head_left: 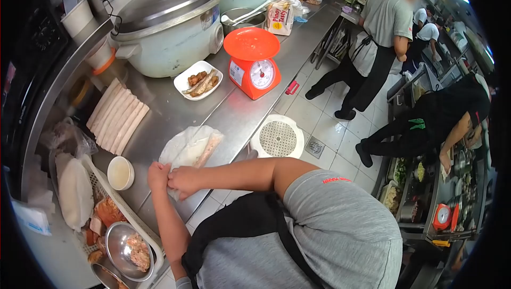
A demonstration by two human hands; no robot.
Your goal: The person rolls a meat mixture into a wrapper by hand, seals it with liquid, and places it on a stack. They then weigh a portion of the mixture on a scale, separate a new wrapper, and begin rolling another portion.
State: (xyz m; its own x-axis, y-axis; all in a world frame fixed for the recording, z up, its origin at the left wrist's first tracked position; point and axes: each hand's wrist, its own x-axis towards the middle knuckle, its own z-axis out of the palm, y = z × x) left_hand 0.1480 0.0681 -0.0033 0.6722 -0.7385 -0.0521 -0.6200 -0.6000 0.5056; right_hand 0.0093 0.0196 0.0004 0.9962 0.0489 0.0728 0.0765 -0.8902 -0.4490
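A thin white spring roll wrapper lies on the steel counter with a strip of pinkish filling along its right side. My left hand is closed at the wrapper's near edge, its fingers pinched together. Right beside it, my right hand is also closed on that near edge, partly hiding it. A small cup of pale liquid stands left of my hands. Farther back, several long rolled spring rolls lie side by side. At lower left, a metal bowl holds minced filling.
A red scale, a white dish of fried food and a large lidded cooker stand behind. A plastic basket borders my left arm. A round perforated stool is beside the counter. Co-workers stand at right.
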